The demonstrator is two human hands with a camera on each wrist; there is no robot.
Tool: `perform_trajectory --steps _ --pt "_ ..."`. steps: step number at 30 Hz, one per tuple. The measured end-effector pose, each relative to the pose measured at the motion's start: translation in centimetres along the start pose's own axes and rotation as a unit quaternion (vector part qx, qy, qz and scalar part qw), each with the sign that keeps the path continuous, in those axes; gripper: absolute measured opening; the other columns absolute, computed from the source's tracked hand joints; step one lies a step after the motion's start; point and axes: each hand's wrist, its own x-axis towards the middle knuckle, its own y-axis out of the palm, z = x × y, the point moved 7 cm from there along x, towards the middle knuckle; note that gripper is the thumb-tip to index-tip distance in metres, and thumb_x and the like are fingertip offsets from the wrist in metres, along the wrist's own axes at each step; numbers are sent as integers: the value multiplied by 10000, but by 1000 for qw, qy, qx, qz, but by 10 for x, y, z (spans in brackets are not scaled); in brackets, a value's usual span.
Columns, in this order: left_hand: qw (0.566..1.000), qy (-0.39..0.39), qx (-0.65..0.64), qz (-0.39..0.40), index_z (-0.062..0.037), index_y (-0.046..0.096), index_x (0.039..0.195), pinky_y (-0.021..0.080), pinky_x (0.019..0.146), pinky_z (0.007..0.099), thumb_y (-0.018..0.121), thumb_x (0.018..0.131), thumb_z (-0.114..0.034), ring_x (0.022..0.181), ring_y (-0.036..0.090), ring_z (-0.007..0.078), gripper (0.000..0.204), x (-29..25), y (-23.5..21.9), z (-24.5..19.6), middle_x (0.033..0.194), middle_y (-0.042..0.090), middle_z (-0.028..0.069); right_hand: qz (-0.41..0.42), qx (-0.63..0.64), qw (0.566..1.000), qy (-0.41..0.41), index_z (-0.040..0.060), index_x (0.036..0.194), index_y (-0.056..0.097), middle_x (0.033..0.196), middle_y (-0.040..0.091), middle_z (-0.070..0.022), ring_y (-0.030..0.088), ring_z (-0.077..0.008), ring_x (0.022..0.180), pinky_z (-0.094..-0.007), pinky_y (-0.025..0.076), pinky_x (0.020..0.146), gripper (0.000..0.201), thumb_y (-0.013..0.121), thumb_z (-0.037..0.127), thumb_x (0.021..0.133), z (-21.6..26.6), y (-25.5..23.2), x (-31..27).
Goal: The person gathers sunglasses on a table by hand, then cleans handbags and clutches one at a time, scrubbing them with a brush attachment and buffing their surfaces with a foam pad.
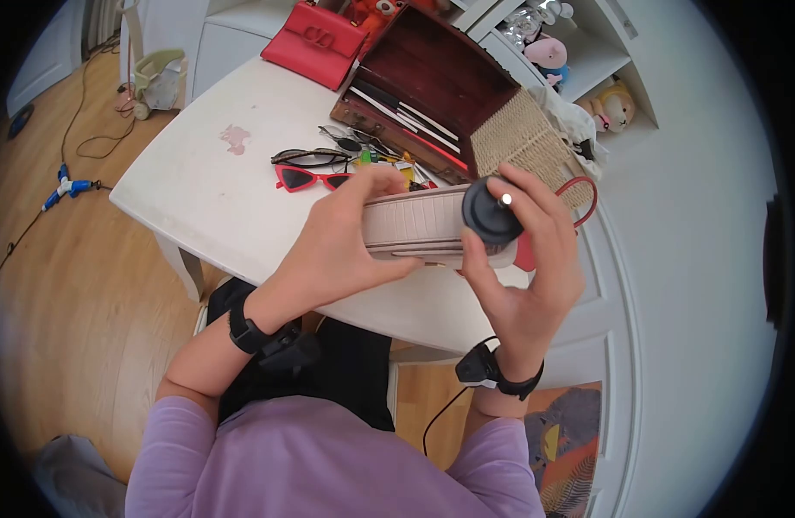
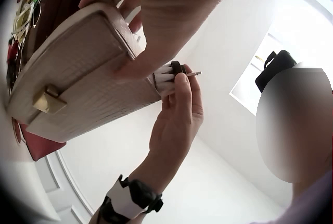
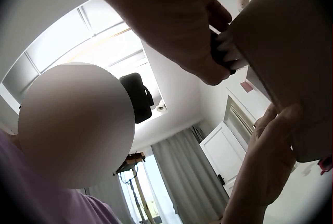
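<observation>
A pale handbag (image 1: pixel 414 217) with a crocodile-like pattern stands on edge above the table, its narrow side facing up. My left hand (image 1: pixel 332 246) grips one end of it, thumb on the near face and fingers on the far one. In the left wrist view the bag's flap carries a gold clasp (image 2: pixel 49 100). My right hand (image 1: pixel 540 263) pinches a round brush (image 1: pixel 490 214) by its black disc-shaped base. A short metal shaft sticks out of that base. White bristles (image 2: pixel 164 78) meet the bag's side in the left wrist view.
On the white table (image 1: pixel 190 181) are red sunglasses (image 1: pixel 307 179), dark glasses (image 1: pixel 309 158) and several small items. Behind stand an open wooden chest (image 1: pixel 432 78), a red handbag (image 1: pixel 315 43) and a woven mat (image 1: pixel 522 138). A red strap (image 1: pixel 592 198) shows at the right.
</observation>
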Motion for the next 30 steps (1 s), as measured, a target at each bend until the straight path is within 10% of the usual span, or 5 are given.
perform_trajectory --steps 5,13,17,23,30 --pt "995 -49 -77 -36 -66 298 1310 502 946 359 911 636 -184 1042 663 263 918 -1 6 5 1098 672 149 137 105 975 -138 81 1135 657 1221 621 -94 600 -279 1080 -396 459 909 469 797 124 689 34 47 -4" --pt "988 1 -62 -142 -47 286 1318 503 895 333 940 608 -212 1017 653 219 979 -3 9 22 1083 663 116 21 -45 996 -73 88 1083 652 1168 622 -77 597 -274 984 -408 436 883 414 764 92 685 9 21 17" --pt "979 -45 -108 -167 -62 305 1325 499 884 339 971 555 -301 1020 650 224 1046 -5 9 30 1086 662 118 124 22 986 -108 95 1079 644 1186 614 -74 604 -260 1007 -403 431 882 403 760 122 694 13 48 9" --pt "995 -20 18 -99 -55 348 1351 461 872 299 958 591 -259 1004 627 171 995 -2 3 19 1109 646 87 -163 -23 986 4 49 1098 663 1143 687 -118 667 -282 998 -361 489 884 379 773 83 737 -42 -21 26" --pt "995 -33 67 -67 -45 471 1382 516 833 311 923 643 -298 1000 637 193 903 -1 -10 24 1077 638 110 -123 273 948 104 26 1113 671 1183 685 -115 665 -189 1048 -312 519 908 393 799 47 742 -68 16 4"
